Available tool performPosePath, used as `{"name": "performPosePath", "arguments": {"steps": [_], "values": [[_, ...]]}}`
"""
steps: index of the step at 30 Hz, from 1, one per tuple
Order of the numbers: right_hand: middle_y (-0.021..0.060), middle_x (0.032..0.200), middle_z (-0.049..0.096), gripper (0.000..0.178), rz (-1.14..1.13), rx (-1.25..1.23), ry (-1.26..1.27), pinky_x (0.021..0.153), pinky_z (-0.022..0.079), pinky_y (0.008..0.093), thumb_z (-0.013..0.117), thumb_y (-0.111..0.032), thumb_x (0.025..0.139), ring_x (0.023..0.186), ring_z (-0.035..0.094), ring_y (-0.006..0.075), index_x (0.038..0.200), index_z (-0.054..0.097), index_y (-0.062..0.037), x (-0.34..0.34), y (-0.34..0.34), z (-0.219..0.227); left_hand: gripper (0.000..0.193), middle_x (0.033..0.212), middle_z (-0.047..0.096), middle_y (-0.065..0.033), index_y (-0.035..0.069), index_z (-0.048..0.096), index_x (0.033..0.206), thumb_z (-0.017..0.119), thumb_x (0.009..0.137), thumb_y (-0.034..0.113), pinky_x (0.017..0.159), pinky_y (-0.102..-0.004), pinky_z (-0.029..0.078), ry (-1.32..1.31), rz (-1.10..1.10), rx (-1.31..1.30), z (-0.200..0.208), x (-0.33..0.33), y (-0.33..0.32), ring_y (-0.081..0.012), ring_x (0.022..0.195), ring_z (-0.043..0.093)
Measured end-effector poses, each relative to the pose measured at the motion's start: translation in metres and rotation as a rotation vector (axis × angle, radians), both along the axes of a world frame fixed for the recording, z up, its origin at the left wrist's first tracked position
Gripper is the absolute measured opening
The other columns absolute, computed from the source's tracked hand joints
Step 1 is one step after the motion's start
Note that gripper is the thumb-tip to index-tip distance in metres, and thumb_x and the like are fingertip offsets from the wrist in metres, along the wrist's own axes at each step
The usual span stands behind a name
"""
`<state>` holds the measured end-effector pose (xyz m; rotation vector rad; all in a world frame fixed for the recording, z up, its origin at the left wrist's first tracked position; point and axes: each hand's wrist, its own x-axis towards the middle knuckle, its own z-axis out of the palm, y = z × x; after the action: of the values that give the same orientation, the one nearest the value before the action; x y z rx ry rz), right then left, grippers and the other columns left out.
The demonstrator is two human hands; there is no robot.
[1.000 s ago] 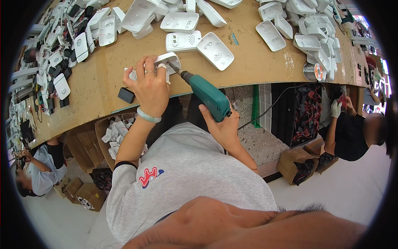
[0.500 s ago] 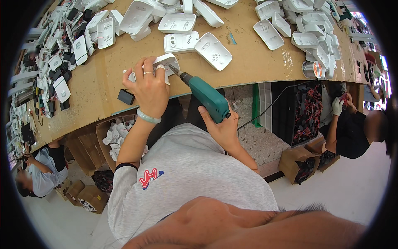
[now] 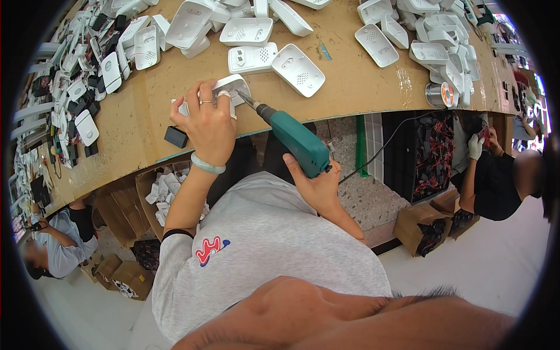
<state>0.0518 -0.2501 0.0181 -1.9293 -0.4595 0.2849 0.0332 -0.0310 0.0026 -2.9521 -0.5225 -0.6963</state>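
- Two hands are busy: your left hand presses down on the white case at the bench edge, fingers curled over it.
- Your right hand is wrapped tight around the green driver.
- From that hand, the case lies at 11 o'clock.
- Your driver's long side runs from 5 to 11 o'clock, with its tip touching the case.
- Your left hand is nearer the case.

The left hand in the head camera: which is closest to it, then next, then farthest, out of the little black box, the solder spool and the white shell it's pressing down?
From the left hand:
1. White shell, under its fingers, touching.
2. Little black box, just left of the hand at the bench edge.
3. Solder spool, far off to the right on the bench.
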Motion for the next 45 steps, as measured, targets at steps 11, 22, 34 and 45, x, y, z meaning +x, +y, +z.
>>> {"name": "performPosePath", "arguments": {"steps": [11,22,34,45], "values": [[0.0057,0.086,0.067,0.023,-0.174,0.141,0.084,0.066,0.049,0.0250,0.081,-0.011,0.083,0.072,0.062,0.0106,0.098,0.067,-0.0001,-0.009,-0.021,0.001,0.009,0.125,0.061,-0.0062,0.006,0.069,0.078,0.069,0.070,0.005,0.102,-0.0552,0.027,-0.036,-0.011,-0.027,0.005,-0.003,0.000,-0.0269,0.126,0.050],[0.0052,0.086,0.067,0.022,-0.136,0.145,0.127,0.066,0.048,0.0247,0.080,-0.009,0.084,0.072,0.060,0.0092,0.099,0.067,0.0002,-0.013,-0.023,0.002,0.015,0.133,0.058,-0.0082,0.005,0.070,0.082,0.072,0.068,0.002,0.110,-0.0536,0.027,0.038,-0.177,-0.058,0.015,-0.015,0.013,-0.0297,0.131,0.046],[0.0052,0.085,0.070,0.026,-0.093,0.087,0.200,0.068,0.051,0.0248,0.080,-0.013,0.086,0.072,0.063,0.0079,0.103,0.065,-0.0012,-0.009,-0.017,0.003,0.027,0.133,0.057,-0.0075,0.002,0.066,0.096,0.068,0.071,-0.007,0.103,-0.0471,0.035,0.107,-0.146,-0.013,0.014,-0.002,0.012,-0.0304,0.126,0.048],[0.0075,0.080,0.070,0.028,-0.026,0.005,0.097,0.066,0.053,0.0274,0.079,-0.016,0.087,0.069,0.067,0.0135,0.106,0.063,-0.0030,0.011,0.010,0.000,0.024,0.120,0.064,0.0010,0.007,0.067,0.100,0.070,0.076,0.005,0.103,-0.0436,0.033,-0.038,-0.044,-0.020,-0.003,0.000,0.012,-0.0194,0.110,0.059]]}}
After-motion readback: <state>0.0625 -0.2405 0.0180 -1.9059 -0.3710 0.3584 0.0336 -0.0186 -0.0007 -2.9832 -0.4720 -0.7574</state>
